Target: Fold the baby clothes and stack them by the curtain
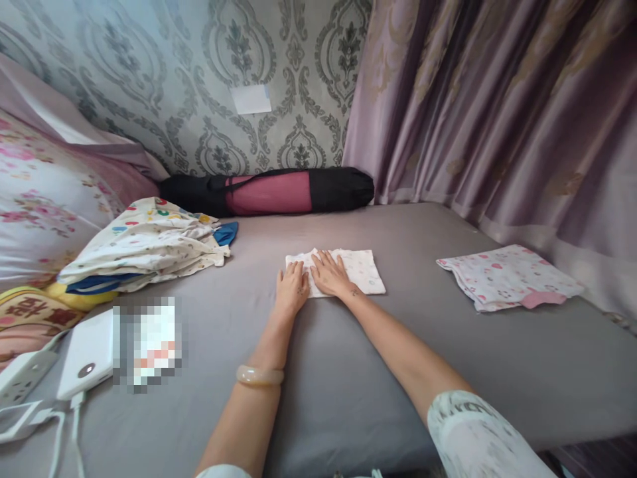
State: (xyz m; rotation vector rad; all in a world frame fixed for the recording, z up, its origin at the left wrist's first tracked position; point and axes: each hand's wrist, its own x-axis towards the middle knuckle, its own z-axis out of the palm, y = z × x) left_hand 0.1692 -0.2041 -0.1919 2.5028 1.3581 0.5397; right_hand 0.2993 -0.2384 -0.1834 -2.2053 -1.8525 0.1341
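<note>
A folded white cloth garment (365, 269) with a faint print lies flat on the grey bed sheet (348, 372). On its left end rests my left hand (293, 285), fingers laid out flat. My right hand (328, 273) presses on the cloth just beside it, palm down with the fingers extended. Neither hand grips anything. Parts of the cloth are hidden under both hands. Off to the right lies another folded garment (507, 275), white with pink prints and a pink edge.
A pile of printed clothes (154, 242) sits at the left, near a floral pillow (44, 192). A black and pink long bag (269, 192) lies along the wall. At the lower left are a white power bank (89, 352), a power strip (24, 375) and cables. Curtains (472, 113) hang at the right.
</note>
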